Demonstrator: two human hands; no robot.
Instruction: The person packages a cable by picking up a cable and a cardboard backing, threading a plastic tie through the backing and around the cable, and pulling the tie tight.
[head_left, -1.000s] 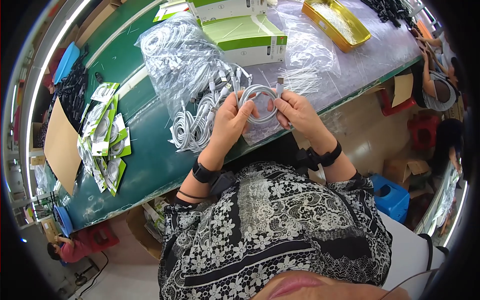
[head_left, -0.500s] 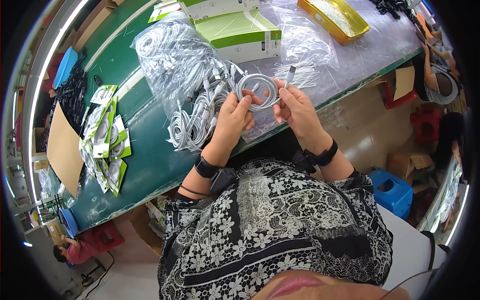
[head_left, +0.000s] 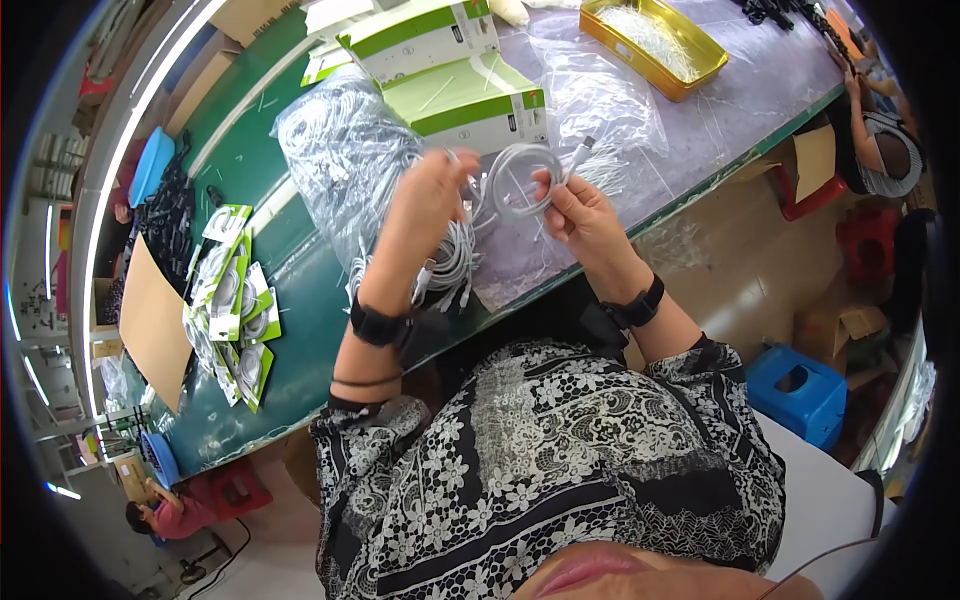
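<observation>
My right hand (head_left: 580, 214) pinches a coiled light-grey USB cable (head_left: 499, 182) by its right side, above the table. The cable's plug (head_left: 583, 149) sticks up over those fingers. Away from the coil, my left hand (head_left: 428, 195) is raised over a pile of loose coiled cables (head_left: 455, 258). It is smeared by motion, so I cannot make out whether its fingers hold anything. A clear plastic bag full of cables (head_left: 335, 130) lies beyond it. Behind the coil stand green-and-white boxes (head_left: 475, 122), and thin white ties (head_left: 607, 168) lie scattered to the right.
On the green table (head_left: 300, 350), carded cables (head_left: 235, 310) are heaped at left beside a cardboard sheet (head_left: 155, 325). A gold tin (head_left: 655, 78) of white ties sits at the far right. A blue stool (head_left: 797, 395) stands on the floor at right. Other people are around the edges.
My left hand has let go of the coil and moved left and up, over the cable pile. The right hand keeps hold of the coil. The view has shifted slightly.
</observation>
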